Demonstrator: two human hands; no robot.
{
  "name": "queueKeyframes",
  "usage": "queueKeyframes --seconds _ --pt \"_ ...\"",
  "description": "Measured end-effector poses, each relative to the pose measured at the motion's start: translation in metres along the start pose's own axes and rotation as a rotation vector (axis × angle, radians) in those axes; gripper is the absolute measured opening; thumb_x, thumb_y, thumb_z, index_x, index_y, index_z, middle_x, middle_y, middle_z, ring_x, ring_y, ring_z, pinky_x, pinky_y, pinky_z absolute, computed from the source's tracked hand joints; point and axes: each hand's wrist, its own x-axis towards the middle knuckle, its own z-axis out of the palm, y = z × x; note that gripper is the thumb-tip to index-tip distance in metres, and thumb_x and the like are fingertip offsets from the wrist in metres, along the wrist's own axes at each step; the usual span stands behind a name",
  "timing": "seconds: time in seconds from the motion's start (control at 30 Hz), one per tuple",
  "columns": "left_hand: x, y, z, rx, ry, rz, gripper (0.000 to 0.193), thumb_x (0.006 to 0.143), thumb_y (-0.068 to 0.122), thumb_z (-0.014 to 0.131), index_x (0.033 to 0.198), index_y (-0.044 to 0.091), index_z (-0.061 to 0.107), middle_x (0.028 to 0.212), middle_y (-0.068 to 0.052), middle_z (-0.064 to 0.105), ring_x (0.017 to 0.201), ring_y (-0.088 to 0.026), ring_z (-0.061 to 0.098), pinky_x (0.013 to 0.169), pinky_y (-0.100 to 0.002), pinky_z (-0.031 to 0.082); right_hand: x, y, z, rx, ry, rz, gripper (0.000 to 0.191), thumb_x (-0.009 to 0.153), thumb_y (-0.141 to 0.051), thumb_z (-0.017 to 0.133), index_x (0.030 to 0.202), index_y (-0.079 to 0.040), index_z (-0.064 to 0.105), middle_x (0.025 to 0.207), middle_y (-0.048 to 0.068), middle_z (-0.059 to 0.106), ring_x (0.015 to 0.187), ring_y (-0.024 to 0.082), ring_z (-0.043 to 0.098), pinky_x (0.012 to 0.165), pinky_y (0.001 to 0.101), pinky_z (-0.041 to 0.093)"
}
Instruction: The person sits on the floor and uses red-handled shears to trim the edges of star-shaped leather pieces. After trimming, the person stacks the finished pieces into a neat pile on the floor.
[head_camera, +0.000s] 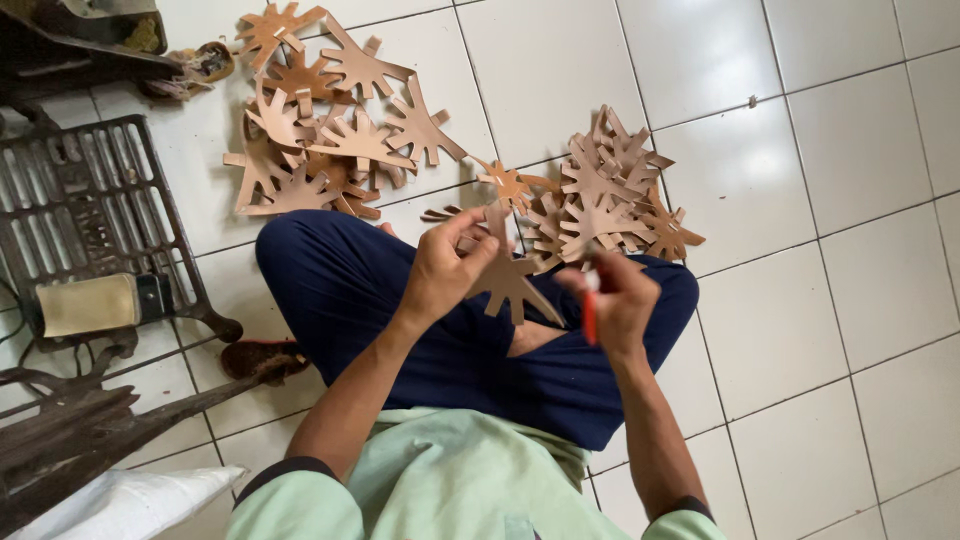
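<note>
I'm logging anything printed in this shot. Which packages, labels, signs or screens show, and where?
No labels, signs or screens show.
White sack: lower left corner on the floor, soft, plain white; the nearest thing to a package.
Left hand holds a tan cut-out; right hand holds a red tool.

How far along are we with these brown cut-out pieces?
Two heaps lie on the white tiled floor: a larger heap to the left and a smaller heap by the knees; which is finished I cannot tell. In hand: the left hand holds one brown cut-out, and the right hand grips a red-handled tool beside it. What is left cannot be judged.
</note>
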Motion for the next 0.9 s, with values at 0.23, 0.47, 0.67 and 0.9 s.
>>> queueKeyframes --seconds 0.23,0.47,0.67,0.9 --pt "0.014 -0.025 -0.008 -1.026 -0.19 -0.336 0.047 0.098 0.015 0.042 0.142 0.0 0.051 0.071 -0.002 0.053 0.063 -0.015 0.058 0.065 -0.032 0.056 0.006 -0.002 0.006 0.393 -0.059 0.399 0.022 0.093 -0.015 0.075 0.102 0.001 0.063 0.079 0.005 0.07 0.053 0.007 0.059 0.043 0.0212 0.047" --pt "0.009 0.008 -0.009 -0.59 -0.136 -0.216 0.047 0.111 0.028 0.048 0.147 -0.001 0.056 0.067 0.005 0.047 0.058 -0.006 0.05 0.06 -0.022 0.049 -0.022 -0.02 0.014 0.247 -0.42 0.387 0.045 0.089 -0.04 0.074 0.108 0.001 0.074 0.07 0.004 0.067 0.056 0.007 0.054 0.048 0.0237 0.042" --pt "0.008 0.038 -0.022 -0.338 -0.26 -0.391 0.045 0.104 0.025 0.056 0.142 0.0 0.06 0.063 0.008 0.045 0.053 -0.003 0.045 0.051 -0.02 0.044 -0.018 -0.018 0.005 0.208 -0.496 0.267 0.056 0.085 -0.052 0.076 0.105 0.0 0.075 0.067 0.002 0.065 0.059 0.008 0.055 0.053 0.0249 0.044" --pt "0.006 0.032 -0.033 -0.264 -0.318 -0.481 0.04 0.103 0.025 0.063 0.128 -0.006 0.069 0.063 0.005 0.049 0.053 -0.004 0.046 0.049 -0.021 0.044 -0.025 0.002 -0.002 0.234 -0.529 0.223 0.056 0.082 -0.053 0.079 0.098 0.0 0.076 0.065 0.002 0.062 0.059 0.009 0.053 0.051 0.0251 0.041"
